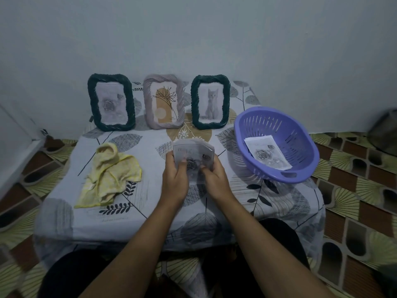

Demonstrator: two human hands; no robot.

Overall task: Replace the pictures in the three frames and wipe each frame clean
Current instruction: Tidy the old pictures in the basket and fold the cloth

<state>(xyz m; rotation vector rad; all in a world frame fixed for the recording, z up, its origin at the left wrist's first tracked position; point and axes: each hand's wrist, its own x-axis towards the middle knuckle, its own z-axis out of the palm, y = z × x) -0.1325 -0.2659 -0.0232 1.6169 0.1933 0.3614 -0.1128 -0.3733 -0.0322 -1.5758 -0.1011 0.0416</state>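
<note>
Flanking the rose print — cloth, basket.

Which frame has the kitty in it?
The dark green frame on the right, nearest the purple basket. The other green frame shows roses, and the pale middle frame shows a line-drawn flower.

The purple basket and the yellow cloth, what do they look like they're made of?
Purple basket: looks like moulded plastic, smooth, with slotted walls and a cut-out handle. Yellow cloth: probably soft fabric, matte, lying crumpled in folds.
</note>
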